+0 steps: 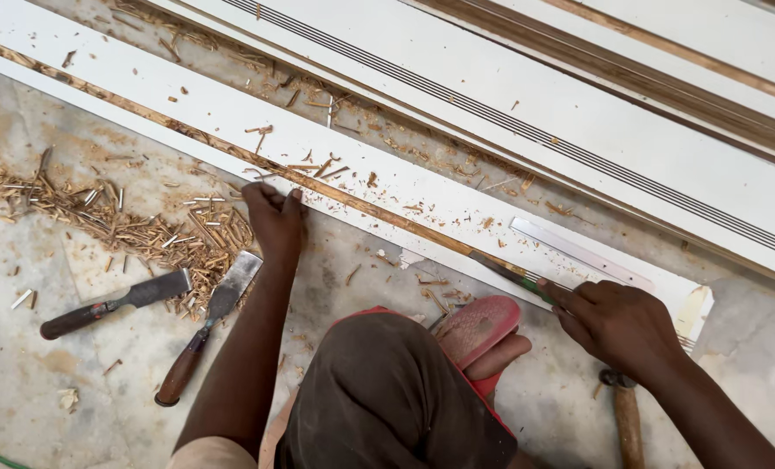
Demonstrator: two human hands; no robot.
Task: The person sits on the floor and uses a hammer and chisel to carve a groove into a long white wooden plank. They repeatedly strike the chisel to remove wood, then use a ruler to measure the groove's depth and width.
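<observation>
A long white board (231, 117) lies diagonally on the floor, with a brown groove cut along its near edge. My left hand (274, 217) presses down on the board's near edge, fingers curled over it. My right hand (617, 326) grips a narrow green-handled chisel (509, 274) whose tip lies in the groove. A flat metal ruler (578, 254) rests on the board just beyond my right hand. My knee and a red sandal (474, 328) sit between my arms.
Two wooden-handled chisels (114, 304) (205, 326) lie on the concrete floor at left beside a heap of wood chips (135, 221). A hammer (626, 417) lies under my right wrist. More white grooved boards (578, 113) lie beyond.
</observation>
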